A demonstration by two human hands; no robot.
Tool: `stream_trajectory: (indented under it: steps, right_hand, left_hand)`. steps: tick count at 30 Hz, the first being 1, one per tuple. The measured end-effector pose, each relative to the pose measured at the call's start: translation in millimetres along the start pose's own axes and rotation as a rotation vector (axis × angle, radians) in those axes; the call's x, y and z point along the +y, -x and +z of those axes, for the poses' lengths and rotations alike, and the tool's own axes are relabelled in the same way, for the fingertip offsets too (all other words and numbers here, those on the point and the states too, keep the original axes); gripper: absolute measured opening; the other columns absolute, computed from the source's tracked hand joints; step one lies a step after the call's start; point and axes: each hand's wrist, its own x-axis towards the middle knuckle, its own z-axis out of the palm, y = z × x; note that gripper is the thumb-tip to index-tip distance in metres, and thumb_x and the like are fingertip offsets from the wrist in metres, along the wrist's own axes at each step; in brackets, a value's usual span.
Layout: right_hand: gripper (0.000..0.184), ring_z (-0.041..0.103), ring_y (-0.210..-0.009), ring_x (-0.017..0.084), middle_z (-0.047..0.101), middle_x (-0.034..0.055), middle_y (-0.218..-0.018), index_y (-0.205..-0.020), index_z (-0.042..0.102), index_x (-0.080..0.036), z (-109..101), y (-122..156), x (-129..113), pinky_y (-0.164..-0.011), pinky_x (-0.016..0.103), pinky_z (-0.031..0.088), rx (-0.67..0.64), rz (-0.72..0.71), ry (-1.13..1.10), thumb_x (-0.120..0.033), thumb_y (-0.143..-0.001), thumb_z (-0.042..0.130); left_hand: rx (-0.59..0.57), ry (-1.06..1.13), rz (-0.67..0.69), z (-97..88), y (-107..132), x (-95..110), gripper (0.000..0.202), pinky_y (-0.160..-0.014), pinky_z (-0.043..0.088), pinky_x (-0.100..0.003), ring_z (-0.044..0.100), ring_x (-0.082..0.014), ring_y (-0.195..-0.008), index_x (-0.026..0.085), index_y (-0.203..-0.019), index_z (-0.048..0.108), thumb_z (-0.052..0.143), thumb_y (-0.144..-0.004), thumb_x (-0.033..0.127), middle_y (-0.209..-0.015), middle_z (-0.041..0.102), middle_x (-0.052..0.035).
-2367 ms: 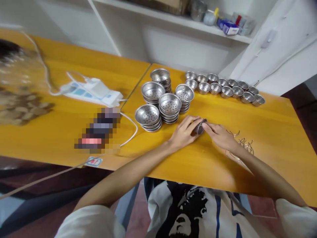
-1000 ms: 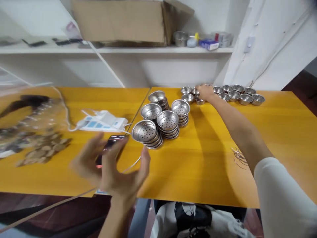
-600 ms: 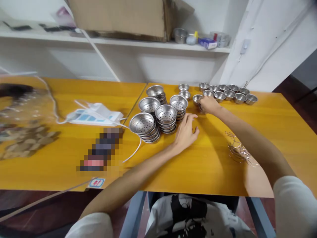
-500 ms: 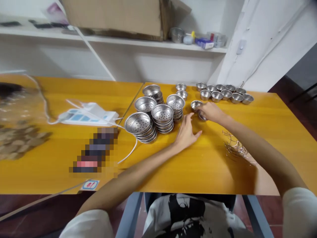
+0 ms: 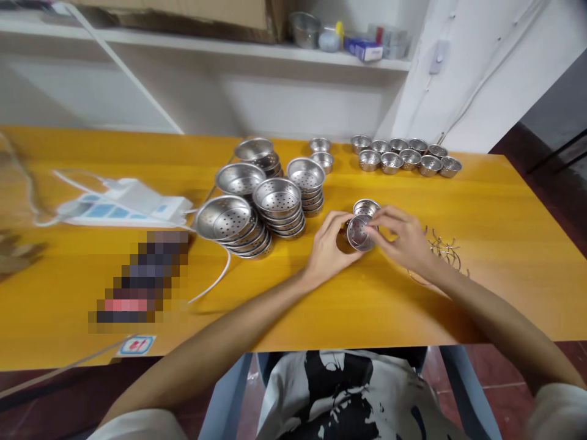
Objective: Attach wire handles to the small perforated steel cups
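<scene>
A small perforated metal cup (image 5: 359, 235) is tilted toward me, its holed inside showing. My left hand (image 5: 329, 249) grips it from the left, thumb below and fingers behind. At its right rim, my right hand (image 5: 403, 237) is closed, thumb and fingertips pinching the edge. Whether anything thin is also between those fingertips cannot be made out. Just behind stands another small cup (image 5: 365, 206), partly hidden. Thin curved wire pieces (image 5: 444, 250) lie in a loose heap by my right forearm.
Stacks of larger perforated bowls (image 5: 277, 198) stand left of my hands. Small cups (image 5: 410, 160) form rows at the back right, with two more cups (image 5: 322, 160) further left. A power strip (image 5: 128, 211) with cables and a blurred-out dark object (image 5: 142, 278) lie at left.
My right hand has come nearer with a cup, and my left hand has closed on that cup. The view has shifted rightward and slightly down.
</scene>
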Motion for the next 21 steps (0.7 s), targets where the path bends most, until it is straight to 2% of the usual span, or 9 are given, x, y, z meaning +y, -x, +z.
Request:
stream_trajectory:
  steps: [3,4,7,11,14,21]
  right_hand:
    - [0.034,0.07,-0.076,0.021,0.08,0.0043,-0.098,-0.116,0.077,-0.025,8.3,16.4,-18.0,-0.077,0.037,0.057,-0.2,0.167,-0.211,-0.057,-0.106,0.07]
    - [0.038,0.068,-0.075,0.02,0.079,0.0041,-0.099,-0.116,0.075,-0.025,9.9,19.2,-20.6,-0.075,0.036,0.056,-0.235,0.208,-0.308,-0.061,-0.105,0.071]
    - [0.049,0.065,-0.08,0.019,0.072,0.0037,-0.095,-0.103,0.068,-0.024,8.4,21.2,-19.5,-0.075,0.034,0.054,-0.206,0.247,-0.484,-0.072,-0.105,0.066]
    - [0.062,0.048,-0.068,0.016,0.052,-0.0023,-0.073,-0.083,0.053,-0.024,1.5,18.7,-14.2,-0.067,0.031,0.04,-0.154,0.252,-0.392,-0.081,-0.11,0.05]
    - [0.067,0.041,-0.067,0.015,0.045,-0.0031,-0.071,-0.078,0.049,-0.024,4.8,20.4,-9.3,-0.068,0.032,0.037,-0.162,0.233,-0.397,-0.084,-0.109,0.048]
    - [0.072,0.036,-0.062,0.014,0.045,-0.0026,-0.068,-0.071,0.049,-0.024,19.5,29.7,11.5,-0.061,0.031,0.028,-0.249,0.422,-0.71,-0.088,-0.099,0.062]
  left_hand:
    - [0.003,-0.051,0.09,3.0,4.7,0.2,0.054,-0.103,0.066,-0.043,0.074,-0.027,-0.12,0.024,-0.143,0.063,0.086,-0.094,0.029,-0.132,0.07,-0.0106]
    - [-0.005,-0.064,0.112,3.7,5.9,-0.5,0.054,-0.103,0.067,-0.043,0.074,-0.0271,-0.12,0.024,-0.144,0.063,0.085,-0.096,0.029,-0.132,0.07,-0.0111]
    - [-0.026,-0.093,0.179,4.1,7.5,-2.5,0.056,-0.106,0.067,-0.045,0.075,-0.0282,-0.123,0.025,-0.149,0.061,0.083,-0.097,0.026,-0.134,0.07,-0.0122]
    - [0.006,-0.161,0.289,2.6,7.2,-1.6,0.061,-0.106,0.068,-0.047,0.075,-0.0294,-0.125,0.025,-0.153,0.058,0.081,-0.097,0.021,-0.134,0.071,-0.0133]
    - [0.054,-0.189,0.347,2.1,7.9,1.2,0.057,-0.107,0.069,-0.046,0.077,-0.0292,-0.123,0.024,-0.152,0.059,0.08,-0.099,0.021,-0.131,0.072,-0.0129]
    - [-0.006,-0.154,0.225,1.0,11.2,9.4,0.052,-0.103,0.07,-0.042,0.079,-0.0278,-0.12,0.022,-0.142,0.062,0.079,-0.093,0.015,-0.129,0.071,-0.012]
